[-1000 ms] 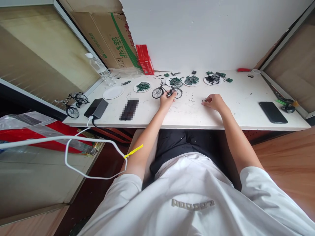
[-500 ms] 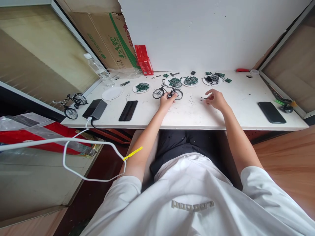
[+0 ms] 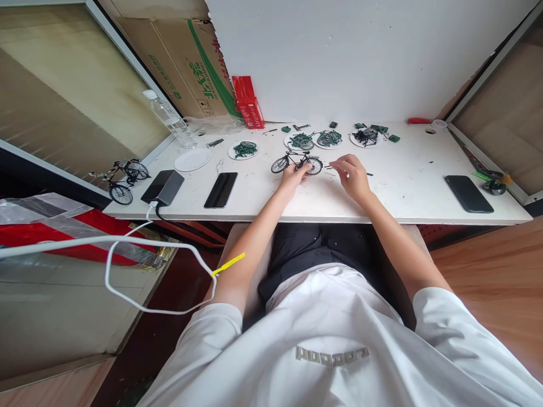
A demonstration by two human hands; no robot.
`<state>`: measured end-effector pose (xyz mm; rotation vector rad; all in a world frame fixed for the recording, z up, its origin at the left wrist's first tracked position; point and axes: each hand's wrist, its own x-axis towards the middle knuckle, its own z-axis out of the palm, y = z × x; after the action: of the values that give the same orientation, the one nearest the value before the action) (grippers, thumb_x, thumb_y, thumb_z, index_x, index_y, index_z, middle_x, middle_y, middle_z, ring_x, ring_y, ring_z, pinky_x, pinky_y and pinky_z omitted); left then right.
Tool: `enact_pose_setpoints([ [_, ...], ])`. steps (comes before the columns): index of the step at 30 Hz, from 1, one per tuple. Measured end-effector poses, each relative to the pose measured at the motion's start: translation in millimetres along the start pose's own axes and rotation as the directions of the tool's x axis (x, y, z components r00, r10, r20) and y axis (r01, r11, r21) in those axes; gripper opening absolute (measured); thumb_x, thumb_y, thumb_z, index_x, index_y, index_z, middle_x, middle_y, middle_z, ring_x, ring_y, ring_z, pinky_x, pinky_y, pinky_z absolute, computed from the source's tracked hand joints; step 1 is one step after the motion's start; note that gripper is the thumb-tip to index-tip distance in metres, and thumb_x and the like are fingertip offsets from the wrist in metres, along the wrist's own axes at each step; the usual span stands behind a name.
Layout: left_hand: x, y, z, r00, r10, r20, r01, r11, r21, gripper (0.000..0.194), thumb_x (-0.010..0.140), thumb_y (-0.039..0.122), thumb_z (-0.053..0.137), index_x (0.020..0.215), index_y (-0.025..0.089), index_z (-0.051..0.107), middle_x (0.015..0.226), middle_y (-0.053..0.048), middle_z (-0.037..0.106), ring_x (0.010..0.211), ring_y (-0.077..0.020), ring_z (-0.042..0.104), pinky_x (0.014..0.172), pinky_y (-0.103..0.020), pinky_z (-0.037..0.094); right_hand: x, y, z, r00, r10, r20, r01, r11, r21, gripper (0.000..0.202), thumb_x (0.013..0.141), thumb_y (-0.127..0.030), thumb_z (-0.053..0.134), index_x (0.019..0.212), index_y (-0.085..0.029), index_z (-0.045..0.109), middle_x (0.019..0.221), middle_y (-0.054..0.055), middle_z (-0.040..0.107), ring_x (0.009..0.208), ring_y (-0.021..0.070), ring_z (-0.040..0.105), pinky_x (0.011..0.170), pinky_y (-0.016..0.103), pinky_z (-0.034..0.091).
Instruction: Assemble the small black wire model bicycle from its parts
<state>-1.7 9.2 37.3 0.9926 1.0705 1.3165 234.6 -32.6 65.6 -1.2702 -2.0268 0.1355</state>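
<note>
My left hand is closed around the lower middle of a black miniature bicycle, which stands upright in its grip with both wheels showing. Just right of the rear wheel, my right hand pinches a tiny dark part between thumb and fingertips. That part is too small to name, and a narrow gap separates it from the bicycle. A short dark piece lies on the table by the right wrist. Behind the bicycle, white plates hold green parts and black parts.
A second miniature bicycle stands at the left end of the white table. Near it are a dark power adapter, a phone, a bare plate and a plastic bottle. Another phone lies right.
My right hand has moved left toward the bicycle, carrying the tiny part to beside the rear wheel. My left hand and the bicycle have shifted slightly right and nearer.
</note>
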Motion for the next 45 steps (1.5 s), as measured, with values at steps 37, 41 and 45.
enact_pose_setpoints([
  [37, 0, -7, -1.8, 0.986, -0.012, 0.168, 0.008, 1.000, 0.027, 0.049, 0.079, 0.049, 0.102, 0.109, 0.018, 0.079, 0.107, -0.010, 0.088, 0.078, -0.0177, 0.083, 0.068, -0.024, 0.054, -8, 22, 45, 0.966, -0.151, -0.208, 0.188, 0.967, 0.170, 0.035, 0.118, -0.054, 0.060, 0.109, -0.028, 0.082, 0.104, 0.012, 0.083, 0.093, 0.0305, 0.075, 0.085, 0.049, 0.064],
  [41, 2, -8, -3.5, 0.983, 0.000, 0.186, -0.004, 1.000, 0.019, 0.048, 0.079, 0.049, 0.102, 0.109, 0.019, 0.080, 0.104, -0.008, 0.088, 0.077, -0.0164, 0.082, 0.064, -0.023, 0.051, -8, 23, 46, 0.969, -0.141, -0.204, 0.179, 0.966, 0.185, 0.040, 0.117, -0.058, 0.060, 0.107, -0.028, 0.083, 0.104, 0.012, 0.085, 0.097, 0.0320, 0.076, 0.085, 0.050, 0.065],
  [45, 3, -10, -3.6, 0.987, 0.012, 0.158, -0.012, 1.000, 0.001, 0.048, 0.077, 0.044, 0.103, 0.110, 0.020, 0.078, 0.106, -0.007, 0.087, 0.077, -0.0141, 0.080, 0.060, -0.022, 0.047, -8, 22, 45, 0.973, -0.142, -0.179, 0.174, 0.969, 0.177, 0.040, 0.117, -0.058, 0.059, 0.105, -0.028, 0.083, 0.108, 0.013, 0.085, 0.104, 0.0338, 0.075, 0.087, 0.051, 0.064],
])
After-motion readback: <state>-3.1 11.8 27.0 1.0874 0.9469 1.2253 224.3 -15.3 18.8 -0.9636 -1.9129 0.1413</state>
